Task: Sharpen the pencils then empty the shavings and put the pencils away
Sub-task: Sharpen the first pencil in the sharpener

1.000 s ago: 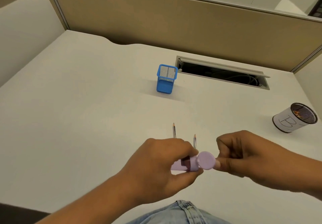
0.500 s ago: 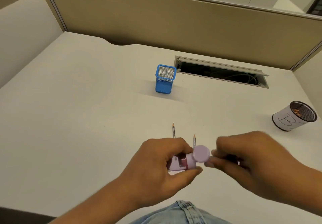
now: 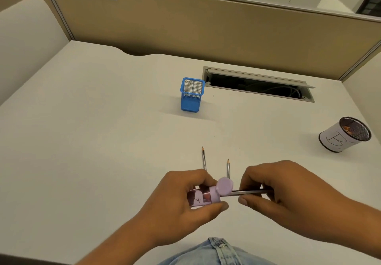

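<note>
Midway through sharpening: left hand (image 3: 186, 200) gripping lilac sharpener (image 3: 208, 194), right hand (image 3: 274, 190) pinching third pencil (image 3: 248, 192) at 3 o'clock. Two pointed pencils (image 3: 204, 158) lying at 12. Emptying, storing in blue holder (image 3: 192, 94) remaining.

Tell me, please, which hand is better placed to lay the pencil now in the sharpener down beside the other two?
The right hand, probably. It already grips the pencil whose tip sits in the purple sharpener, and the two pencils on the desk lie just beyond it. The left hand is occupied holding the sharpener.
</note>
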Motion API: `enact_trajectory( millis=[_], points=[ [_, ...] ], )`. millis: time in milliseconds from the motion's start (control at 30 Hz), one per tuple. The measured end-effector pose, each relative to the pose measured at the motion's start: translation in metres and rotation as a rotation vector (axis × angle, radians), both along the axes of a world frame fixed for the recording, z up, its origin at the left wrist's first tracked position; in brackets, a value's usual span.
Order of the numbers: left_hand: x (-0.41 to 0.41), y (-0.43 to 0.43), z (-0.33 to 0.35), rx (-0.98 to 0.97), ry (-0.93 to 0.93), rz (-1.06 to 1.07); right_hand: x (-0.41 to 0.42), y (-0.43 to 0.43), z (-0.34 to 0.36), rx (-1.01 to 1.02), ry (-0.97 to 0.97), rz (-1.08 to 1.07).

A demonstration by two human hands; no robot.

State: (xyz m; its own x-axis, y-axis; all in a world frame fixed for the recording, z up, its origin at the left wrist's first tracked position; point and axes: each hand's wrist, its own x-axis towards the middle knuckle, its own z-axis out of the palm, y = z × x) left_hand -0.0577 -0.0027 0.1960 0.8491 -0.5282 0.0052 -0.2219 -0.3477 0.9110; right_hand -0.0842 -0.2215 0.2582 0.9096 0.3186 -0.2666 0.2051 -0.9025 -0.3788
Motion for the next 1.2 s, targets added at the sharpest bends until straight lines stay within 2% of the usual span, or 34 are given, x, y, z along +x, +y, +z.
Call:
enact_trajectory(
  millis=[200, 500, 667, 1200],
  points=[
    [0.002, 0.0, 0.001, -0.008, 0.107, 0.02, 0.002, -0.003, -0.003, -0.036, -0.095, 0.017],
    [0.004, 0.0, 0.004, -0.036, 0.127, 0.013, 0.002, -0.006, -0.004, -0.102, -0.196, 0.053],
    [0.006, 0.001, 0.005, -0.043, 0.109, 0.025, 0.003, -0.008, -0.003, -0.037, -0.08, 0.012],
    [0.009, 0.005, -0.003, -0.123, 0.228, 0.143, -0.001, -0.009, 0.007, 0.21, -0.05, -0.21]
  ],
)
